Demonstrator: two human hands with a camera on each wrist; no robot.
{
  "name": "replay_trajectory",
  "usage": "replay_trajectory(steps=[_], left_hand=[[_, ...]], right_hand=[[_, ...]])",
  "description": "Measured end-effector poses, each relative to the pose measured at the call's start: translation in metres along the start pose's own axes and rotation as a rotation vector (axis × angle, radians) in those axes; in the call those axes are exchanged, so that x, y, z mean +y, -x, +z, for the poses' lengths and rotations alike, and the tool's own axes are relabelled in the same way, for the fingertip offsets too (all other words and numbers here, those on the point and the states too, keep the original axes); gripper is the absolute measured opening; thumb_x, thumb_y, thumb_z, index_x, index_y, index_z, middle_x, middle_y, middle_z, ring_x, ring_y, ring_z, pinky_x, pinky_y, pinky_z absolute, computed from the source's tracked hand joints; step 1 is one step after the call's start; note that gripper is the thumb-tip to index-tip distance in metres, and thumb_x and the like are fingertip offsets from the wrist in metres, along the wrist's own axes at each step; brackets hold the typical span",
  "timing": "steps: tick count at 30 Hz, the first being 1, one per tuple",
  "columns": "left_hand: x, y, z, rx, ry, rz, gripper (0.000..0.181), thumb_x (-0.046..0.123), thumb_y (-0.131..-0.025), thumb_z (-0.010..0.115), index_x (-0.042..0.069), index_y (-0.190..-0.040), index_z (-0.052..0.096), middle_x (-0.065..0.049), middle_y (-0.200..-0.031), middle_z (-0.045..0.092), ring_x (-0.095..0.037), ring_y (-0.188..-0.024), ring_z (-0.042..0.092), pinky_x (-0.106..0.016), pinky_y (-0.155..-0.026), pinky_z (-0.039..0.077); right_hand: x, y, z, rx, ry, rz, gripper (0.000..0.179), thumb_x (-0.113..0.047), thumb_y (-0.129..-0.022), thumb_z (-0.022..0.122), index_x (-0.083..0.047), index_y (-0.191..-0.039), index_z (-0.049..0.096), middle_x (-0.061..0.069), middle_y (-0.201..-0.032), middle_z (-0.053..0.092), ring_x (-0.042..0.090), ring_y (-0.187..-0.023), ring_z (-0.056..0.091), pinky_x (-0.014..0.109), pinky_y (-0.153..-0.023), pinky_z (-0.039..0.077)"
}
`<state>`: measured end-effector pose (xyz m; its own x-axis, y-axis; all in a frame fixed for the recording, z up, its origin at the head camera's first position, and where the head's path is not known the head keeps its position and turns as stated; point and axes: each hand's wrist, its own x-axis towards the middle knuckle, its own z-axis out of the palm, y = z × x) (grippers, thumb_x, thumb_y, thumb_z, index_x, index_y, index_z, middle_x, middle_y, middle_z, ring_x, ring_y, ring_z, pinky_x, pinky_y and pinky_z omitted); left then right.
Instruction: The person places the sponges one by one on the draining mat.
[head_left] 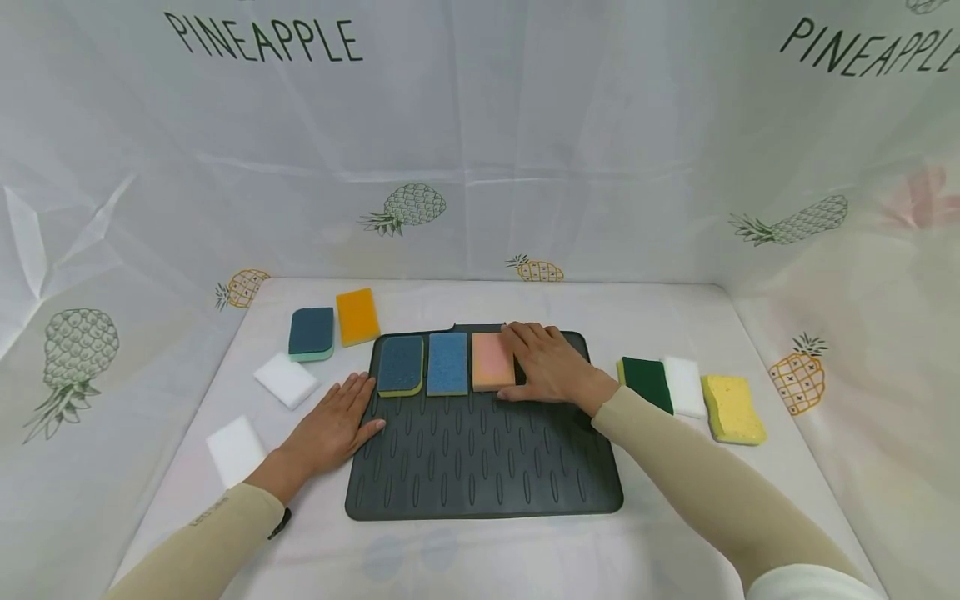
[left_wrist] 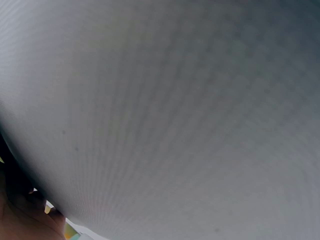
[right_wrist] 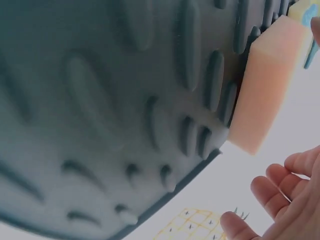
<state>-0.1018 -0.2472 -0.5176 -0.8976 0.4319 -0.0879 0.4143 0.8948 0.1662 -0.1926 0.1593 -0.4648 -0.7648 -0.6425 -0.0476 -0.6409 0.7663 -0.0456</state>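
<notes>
A dark ribbed mat lies on the table. Along its far edge sit a navy sponge, a blue sponge and a pink sponge, side by side with narrow gaps. My right hand is over the mat at the pink sponge's right side, fingers near its far corner and thumb near its close corner. In the right wrist view its fingers are loosely extended, apart from the pink sponge. My left hand rests flat with spread fingers at the mat's left edge. Grey fabric fills most of the left wrist view.
Left of the mat lie a teal-and-navy sponge, an orange sponge and two white sponges. On the right are a dark green sponge, a white sponge and a yellow sponge. A pineapple-print sheet hangs behind.
</notes>
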Motion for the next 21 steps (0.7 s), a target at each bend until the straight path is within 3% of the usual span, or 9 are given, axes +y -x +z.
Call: replay_trajectory(steps=[9, 21], left_hand=[[0.000, -0.001, 0.003, 0.001, -0.005, 0.003, 0.081, 0.050, -0.110, 0.052, -0.007, -0.163, 0.029, -0.027, -0.170, 0.029, -0.045, -0.159, 0.027, -0.061, -0.128, 0.026], [0.001, 0.000, 0.000, 0.003, 0.003, 0.000, 0.081, 0.049, -0.110, 0.052, -0.007, -0.163, 0.029, -0.027, -0.170, 0.029, -0.045, -0.159, 0.026, -0.061, -0.128, 0.026]], right_hand=[[0.032, 0.047, -0.007, 0.084, 0.109, 0.022, 0.103, -0.071, -0.093, 0.066, 0.000, -0.161, 0.037, 0.021, -0.160, 0.045, 0.040, -0.145, 0.046, 0.061, -0.115, 0.041], [0.094, 0.139, -0.019, 0.129, 0.266, 0.051, 0.094, -0.057, -0.087, 0.081, 0.007, -0.150, 0.050, 0.023, -0.146, 0.058, 0.042, -0.135, 0.053, 0.066, -0.113, 0.042]])
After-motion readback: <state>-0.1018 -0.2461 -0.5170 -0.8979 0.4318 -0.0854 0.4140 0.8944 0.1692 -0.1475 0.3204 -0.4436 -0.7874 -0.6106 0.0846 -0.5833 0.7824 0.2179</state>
